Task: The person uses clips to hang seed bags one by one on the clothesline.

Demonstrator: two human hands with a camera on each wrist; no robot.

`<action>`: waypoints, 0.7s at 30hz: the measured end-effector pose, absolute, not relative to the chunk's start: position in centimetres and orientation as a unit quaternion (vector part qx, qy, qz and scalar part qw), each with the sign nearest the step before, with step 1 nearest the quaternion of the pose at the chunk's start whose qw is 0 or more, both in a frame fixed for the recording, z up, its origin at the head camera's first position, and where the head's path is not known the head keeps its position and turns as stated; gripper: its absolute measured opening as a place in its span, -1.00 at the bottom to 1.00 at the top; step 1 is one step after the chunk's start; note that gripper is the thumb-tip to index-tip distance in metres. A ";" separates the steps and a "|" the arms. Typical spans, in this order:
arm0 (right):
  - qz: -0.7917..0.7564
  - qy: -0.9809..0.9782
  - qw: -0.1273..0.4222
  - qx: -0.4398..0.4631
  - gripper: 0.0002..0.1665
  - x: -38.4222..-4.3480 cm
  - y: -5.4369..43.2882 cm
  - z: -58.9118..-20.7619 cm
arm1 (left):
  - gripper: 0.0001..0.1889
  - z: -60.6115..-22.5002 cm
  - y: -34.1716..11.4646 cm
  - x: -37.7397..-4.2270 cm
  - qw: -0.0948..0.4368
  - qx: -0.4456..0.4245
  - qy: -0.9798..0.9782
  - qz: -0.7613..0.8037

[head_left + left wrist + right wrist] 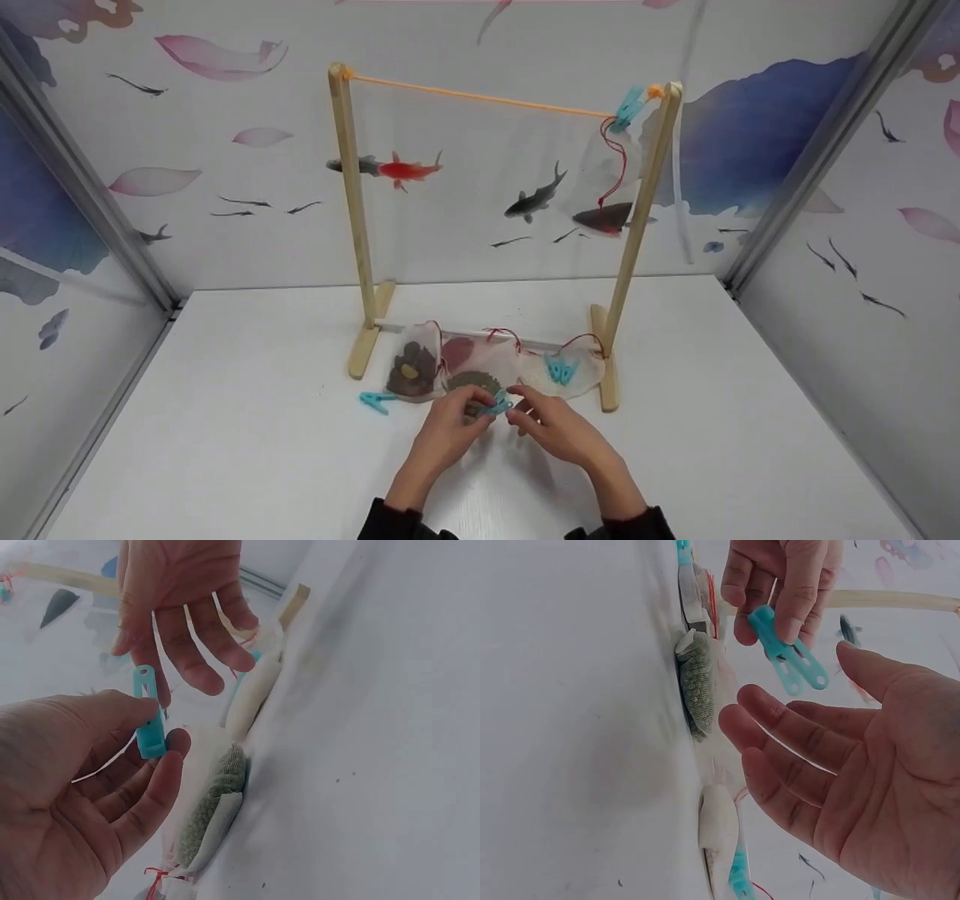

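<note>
A turquoise clothespin (150, 716) is pinched between thumb and fingers of my left hand (451, 421). Close beside it my right hand (556, 427) has its fingers spread and relaxed, nothing held in them; in the right wrist view the palm (900, 772) faces the clothespin. Just beyond the hands lies a mesh bag of greenish grains (474, 381). Left of that is a bag with dark brown pieces (411, 369), and to the right a bag of white grains (581, 375) with turquoise clothespins (560, 370) on top.
A wooden frame (352, 195) stands behind the bags, an orange cord (480, 97) strung across its top. At the cord's right end a clothespin (628, 109) holds a hanging mesh bag with dark contents (604, 217). Another clothespin (375, 402) lies on the white table (247, 420) at left.
</note>
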State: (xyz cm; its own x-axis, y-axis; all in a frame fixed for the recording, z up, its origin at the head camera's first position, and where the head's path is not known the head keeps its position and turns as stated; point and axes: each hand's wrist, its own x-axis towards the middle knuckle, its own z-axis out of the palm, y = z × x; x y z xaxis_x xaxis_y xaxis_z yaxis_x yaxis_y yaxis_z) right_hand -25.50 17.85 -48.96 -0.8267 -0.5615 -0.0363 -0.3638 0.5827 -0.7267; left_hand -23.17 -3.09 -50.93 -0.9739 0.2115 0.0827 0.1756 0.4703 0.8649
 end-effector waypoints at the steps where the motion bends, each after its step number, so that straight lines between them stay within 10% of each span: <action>1: -0.375 0.879 0.131 -0.263 -0.40 -25.5 17.8 -49.0 | -0.86 -50.8 -3.2 -23.2 0.020 0.119 0.855 0.504; 21: -0.330 0.903 0.047 -0.271 -0.58 -25.6 17.5 -49.8 | -0.76 -49.8 -3.7 -23.0 0.016 0.167 0.832 0.529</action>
